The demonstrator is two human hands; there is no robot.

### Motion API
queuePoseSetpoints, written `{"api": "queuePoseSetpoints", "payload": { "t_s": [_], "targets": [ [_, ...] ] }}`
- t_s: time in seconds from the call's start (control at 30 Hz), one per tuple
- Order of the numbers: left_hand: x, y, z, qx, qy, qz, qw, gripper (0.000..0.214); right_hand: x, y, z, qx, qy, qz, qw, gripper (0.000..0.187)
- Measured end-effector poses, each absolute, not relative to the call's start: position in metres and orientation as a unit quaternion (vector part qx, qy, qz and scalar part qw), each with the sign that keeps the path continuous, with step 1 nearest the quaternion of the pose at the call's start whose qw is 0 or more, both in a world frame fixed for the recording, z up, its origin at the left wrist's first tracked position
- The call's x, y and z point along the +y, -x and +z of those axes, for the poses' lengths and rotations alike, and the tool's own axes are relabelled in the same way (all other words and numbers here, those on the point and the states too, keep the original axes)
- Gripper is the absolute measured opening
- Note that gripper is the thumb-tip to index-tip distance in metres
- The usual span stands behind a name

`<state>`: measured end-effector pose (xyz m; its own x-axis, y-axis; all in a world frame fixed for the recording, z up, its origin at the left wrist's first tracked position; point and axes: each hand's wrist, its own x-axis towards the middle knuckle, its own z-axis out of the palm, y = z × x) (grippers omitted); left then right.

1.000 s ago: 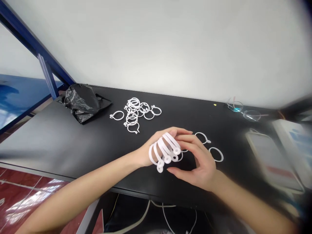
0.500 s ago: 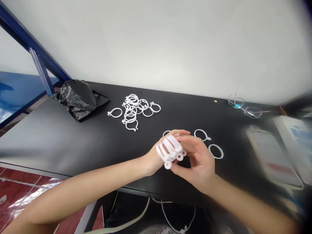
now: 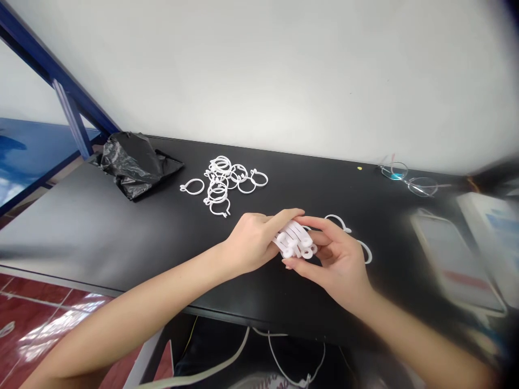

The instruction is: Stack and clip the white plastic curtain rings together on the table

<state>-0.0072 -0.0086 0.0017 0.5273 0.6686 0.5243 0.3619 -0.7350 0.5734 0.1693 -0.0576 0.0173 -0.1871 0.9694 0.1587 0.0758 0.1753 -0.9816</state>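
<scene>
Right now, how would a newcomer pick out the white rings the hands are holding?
On the black table, look near its front edge, where the left hand and right hand meet. The bunch of white rings pinched between them is stacked together, unlike the loose rings lying flat farther back.

Left hand [image 3: 253,243]: is rolling palm-down, its back turning up, with the fingers closing over the bundle where a second ago they were spread.
White rings [image 3: 295,243]: are gathering from a fanned row across the left knuckles into a tight stack, pinched between the fingertips of both hands.
Right hand [image 3: 338,262]: is closing in under the stack, thumb below, fingers cupping the far side.
Loose ring [image 3: 367,251] just beyond the right hand: is slipping partly behind its knuckles.
</scene>
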Motion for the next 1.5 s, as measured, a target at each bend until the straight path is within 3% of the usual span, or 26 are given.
{"api": "queuePoseSetpoints", "payload": {
  "t_s": [0.07,0.2,0.33,0.43,0.57,0.67,0.93,1.1,1.2,1.4,1.5],
  "targets": [
    [-0.009,0.007,0.002,0.294,-0.846,0.367,0.252,0.036,-0.059,-0.169,0.017,-0.591,0.427,0.494,0.474,0.052],
    [-0.01,0.004,0.008,0.287,-0.77,0.339,0.457,0.028,-0.058,-0.17,0.019,-0.531,0.411,0.557,0.488,0.057],
    [-0.011,-0.002,0.015,0.284,-0.629,0.32,0.649,0.013,-0.049,-0.178,0.021,-0.504,0.358,0.637,0.462,0.038],
    [-0.012,-0.005,0.016,0.263,-0.588,0.303,0.702,0.012,-0.044,-0.184,0.023,-0.516,0.329,0.674,0.413,0.019],
    [-0.015,-0.004,0.013,0.239,-0.653,0.304,0.651,0.026,-0.043,-0.185,0.023,-0.515,0.328,0.707,0.357,0.007],
    [-0.016,-0.002,0.01,0.233,-0.714,0.292,0.593,0.036,-0.043,-0.184,0.023,-0.489,0.32,0.743,0.326,0.014],
    [-0.016,-0.002,0.009,0.235,-0.789,0.256,0.506,0.038,-0.044,-0.182,0.02,-0.447,0.331,0.784,0.274,0.039],
    [-0.016,-0.002,0.007,0.285,-0.768,0.253,0.515,0.027,-0.048,-0.178,0.019,-0.498,0.351,0.735,0.298,0.02],
    [-0.016,-0.004,0.006,0.329,-0.769,0.267,0.478,0.024,-0.051,-0.175,0.02,-0.511,0.396,0.685,0.335,0.028],
    [-0.017,-0.005,0.009,0.336,-0.799,0.241,0.437,0.03,-0.053,-0.171,0.019,-0.479,0.411,0.692,0.35,0.012],
    [-0.016,-0.004,0.009,0.339,-0.835,0.219,0.373,0.035,-0.051,-0.17,0.019,-0.466,0.422,0.7,0.34,0.014]
  ]
}}
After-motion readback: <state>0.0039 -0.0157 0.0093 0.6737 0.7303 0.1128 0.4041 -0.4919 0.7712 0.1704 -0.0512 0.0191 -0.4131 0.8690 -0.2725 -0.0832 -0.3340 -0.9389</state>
